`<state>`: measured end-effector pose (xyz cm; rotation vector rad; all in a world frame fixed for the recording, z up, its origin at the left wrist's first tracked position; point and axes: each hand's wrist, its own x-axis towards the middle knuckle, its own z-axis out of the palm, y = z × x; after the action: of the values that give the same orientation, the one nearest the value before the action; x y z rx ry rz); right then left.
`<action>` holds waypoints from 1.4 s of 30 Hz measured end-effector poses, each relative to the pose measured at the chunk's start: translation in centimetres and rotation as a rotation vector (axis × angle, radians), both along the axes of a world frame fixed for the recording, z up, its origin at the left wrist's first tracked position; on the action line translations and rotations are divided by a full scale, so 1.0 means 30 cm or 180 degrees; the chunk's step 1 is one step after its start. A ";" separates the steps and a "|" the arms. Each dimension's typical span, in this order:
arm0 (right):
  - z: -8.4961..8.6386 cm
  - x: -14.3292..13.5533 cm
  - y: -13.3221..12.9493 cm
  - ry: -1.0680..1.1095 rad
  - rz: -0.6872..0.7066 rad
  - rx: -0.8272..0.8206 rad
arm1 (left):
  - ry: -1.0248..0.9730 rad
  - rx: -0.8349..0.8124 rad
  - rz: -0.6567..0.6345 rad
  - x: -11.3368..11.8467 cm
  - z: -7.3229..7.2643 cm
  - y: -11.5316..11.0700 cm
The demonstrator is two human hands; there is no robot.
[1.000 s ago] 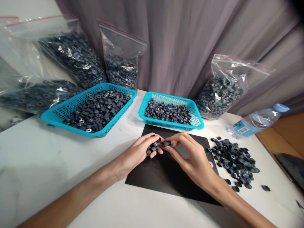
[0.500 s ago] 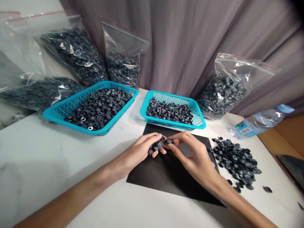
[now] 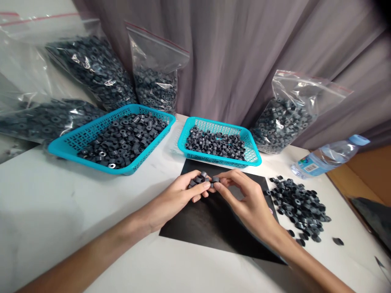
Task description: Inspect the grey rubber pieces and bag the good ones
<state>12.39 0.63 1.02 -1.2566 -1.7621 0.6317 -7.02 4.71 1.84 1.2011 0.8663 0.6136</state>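
Note:
My left hand point(image 3: 183, 190) cups several small dark grey rings point(image 3: 203, 176), its thumb lying across them. Close against it, my right hand point(image 3: 241, 189) pinches a dark ring point(image 3: 215, 180) between thumb and fingertips. Both hands are over a black mat point(image 3: 210, 228) on the white table. Beyond them stands a smaller blue basket point(image 3: 220, 158) with many such rings in it. A larger blue basket point(image 3: 131, 166), fuller of rings, is at the left. To the right of my right hand lies a loose heap of dark rings point(image 3: 301, 205), some touching the mat's edge.
Clear zip bags of rings stand at the back: a left bag point(image 3: 91, 69), a middle bag point(image 3: 157, 87) and a right bag point(image 3: 284, 122). Another bag point(image 3: 45, 118) leans at the far left. A water bottle point(image 3: 331, 158) lies tilted near the right edge. A grey curtain point(image 3: 226, 61) hangs behind.
My left thumb has shifted down across the rings in my palm, and more of them show above it. The right hand stays close, pinching. The whole view has slid slightly left.

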 end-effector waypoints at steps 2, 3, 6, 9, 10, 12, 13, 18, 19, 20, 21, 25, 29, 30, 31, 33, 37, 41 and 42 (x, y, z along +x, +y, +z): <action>-0.003 0.001 0.000 0.0162 -0.0014 -0.0135 | -0.0069 -0.0083 0.0015 0.002 0.009 -0.002; -0.004 0.001 0.001 0.0277 -0.0012 -0.0230 | -0.0125 -0.0160 0.0019 0.003 0.014 -0.003; -0.004 0.003 0.008 0.0723 0.0022 -0.0558 | -0.0399 -0.0490 0.0047 0.008 0.027 -0.006; 0.001 0.006 0.020 0.1136 0.0135 -0.0885 | -0.0698 -0.0744 0.0144 0.013 0.029 -0.006; 0.002 0.007 0.023 0.1244 0.0180 -0.0981 | -0.0775 -0.0800 0.0169 0.015 0.028 -0.006; 0.006 0.008 0.026 0.1423 0.0268 -0.1153 | -0.0878 -0.0895 0.0212 0.018 0.024 -0.005; 0.008 0.008 0.026 0.1496 0.0302 -0.1225 | -0.0903 -0.0927 0.0221 0.020 0.023 -0.005; 0.010 0.009 0.023 0.1803 0.0457 -0.1491 | -0.0898 -0.0928 0.0196 0.020 0.023 -0.007; 0.010 0.010 0.023 0.1846 0.0469 -0.1515 | -0.0887 -0.0920 0.0192 0.019 0.023 -0.007; 0.008 0.010 0.024 0.1871 0.0472 -0.1528 | -0.0876 -0.0915 0.0187 0.019 0.022 -0.007; 0.006 0.010 0.025 0.1879 0.0469 -0.1529 | -0.0866 -0.0905 0.0186 0.019 0.021 -0.006; -0.010 0.004 0.025 0.1735 0.0492 -0.1401 | -0.0840 -0.0926 0.0238 0.025 0.014 -0.003; -0.018 -0.011 0.009 0.1208 0.0436 -0.1067 | -0.0630 -0.0773 0.0182 0.026 0.006 -0.010; -0.015 -0.015 0.004 0.0961 0.0336 -0.0894 | -0.0539 -0.0680 0.0136 0.024 0.003 -0.013; -0.009 -0.018 -0.002 0.0704 0.0230 -0.0701 | -0.0438 -0.0593 0.0078 0.021 0.001 -0.016; 0.006 -0.021 -0.012 0.0290 0.0111 -0.0402 | -0.0267 -0.0480 -0.0036 0.015 -0.002 -0.019; 0.033 -0.007 -0.013 0.0316 0.0175 -0.0478 | -0.0386 -0.0599 -0.0114 0.011 0.005 -0.014; 0.048 0.018 0.003 0.0793 0.0217 -0.0755 | -0.0605 -0.0845 0.0024 0.014 0.019 0.001; 0.052 0.023 0.007 0.0895 0.0244 -0.0827 | -0.0639 -0.0896 0.0071 0.014 0.022 0.004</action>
<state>13.09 0.84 2.57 -1.2071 -1.5342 1.0558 -6.59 4.83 2.49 0.8614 0.7679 0.5971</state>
